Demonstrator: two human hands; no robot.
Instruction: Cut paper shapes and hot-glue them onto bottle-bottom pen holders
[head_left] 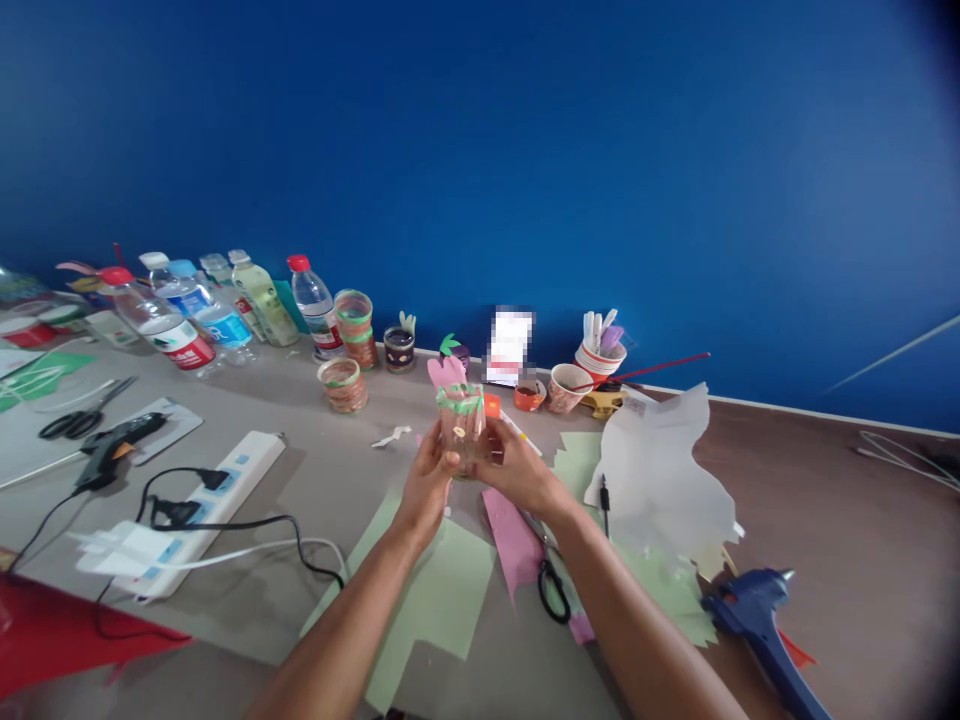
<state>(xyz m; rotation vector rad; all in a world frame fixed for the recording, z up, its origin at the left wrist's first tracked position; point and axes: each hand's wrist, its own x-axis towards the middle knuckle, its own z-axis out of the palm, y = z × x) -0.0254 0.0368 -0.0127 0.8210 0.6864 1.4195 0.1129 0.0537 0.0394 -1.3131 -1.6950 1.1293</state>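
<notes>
The cup (pixel 460 420), at the frame's centre, is grasped between the left hand (pixel 426 487) and right hand (pixel 523 470), its rim already green, sides streaked, lower part seemingly left uncoloured.

Plastic bottles (pixel 178 335) near the blue wall (pixel 480 150), white power strip (pixel 228 497) nearer.

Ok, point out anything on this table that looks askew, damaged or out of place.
The whitish sheet right of the right hand has an uneven, wavy outline, as if torn, and a small white scrap lies loose beyond the left hand, like litter. I see no spill.
</notes>
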